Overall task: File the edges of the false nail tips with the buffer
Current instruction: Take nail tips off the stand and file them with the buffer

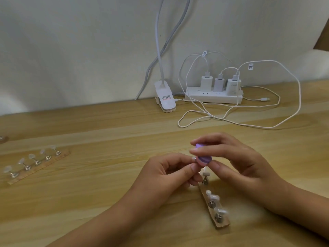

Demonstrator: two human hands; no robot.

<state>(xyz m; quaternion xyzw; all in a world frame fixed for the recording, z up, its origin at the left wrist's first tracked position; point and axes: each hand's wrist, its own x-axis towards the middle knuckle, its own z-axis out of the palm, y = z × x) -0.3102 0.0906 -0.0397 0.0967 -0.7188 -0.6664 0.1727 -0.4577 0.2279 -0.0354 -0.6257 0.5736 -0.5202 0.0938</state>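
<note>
My right hand (229,161) grips a small purple buffer (258,159) between thumb and fingers. Its lower end touches a false nail tip (194,158) pinched between the thumb and forefinger of my left hand (170,173). Both hands hover just above a cardboard strip (216,211) that carries several small metal stands with pale nail tips; the far end of this strip is hidden behind my fingers. A second strip of clear nail tips on stands (33,162) lies at the left of the wooden table (106,193).
A white power strip (213,98) with three chargers sits against the wall, its white cables (267,125) looping over the table behind my hands. A white clip lamp base (164,97) stands to its left.
</note>
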